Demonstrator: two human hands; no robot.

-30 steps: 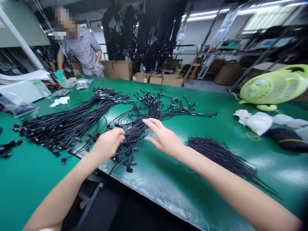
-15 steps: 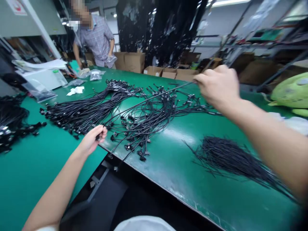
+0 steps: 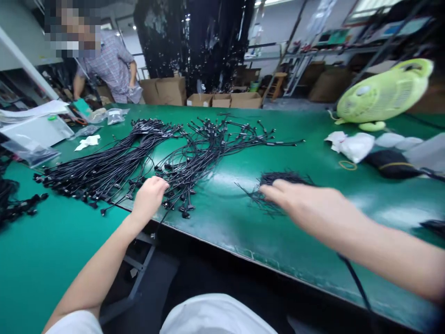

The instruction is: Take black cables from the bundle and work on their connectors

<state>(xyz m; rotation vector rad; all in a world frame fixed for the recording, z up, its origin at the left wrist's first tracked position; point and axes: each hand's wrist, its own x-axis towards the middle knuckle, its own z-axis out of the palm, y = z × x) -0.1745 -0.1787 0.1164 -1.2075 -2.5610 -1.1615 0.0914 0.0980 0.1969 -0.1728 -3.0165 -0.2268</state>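
Observation:
My left hand (image 3: 150, 195) is closed at the near end of the middle pile of black cables (image 3: 203, 155), and a cable hangs below it over the table edge. What its fingers pinch is too small to make out. My right hand (image 3: 292, 195) reaches over the bundle of thin black strands (image 3: 283, 177), its fingers pressed together and partly blurred; whether they grip a strand is hidden. Left of the middle pile lies a larger bundle of black cables with connectors (image 3: 104, 160).
On the green table (image 3: 215, 222) stand a light green fan (image 3: 378, 95) and crumpled white material (image 3: 354, 146) at the right. Plastic bags (image 3: 116, 116) and a white box (image 3: 38, 132) lie at the left. A person (image 3: 111, 65) stands beyond the far left.
My right hand has come down from above the table's far side to the strand bundle. My left hand stays near the cable ends. The view has turned to the right.

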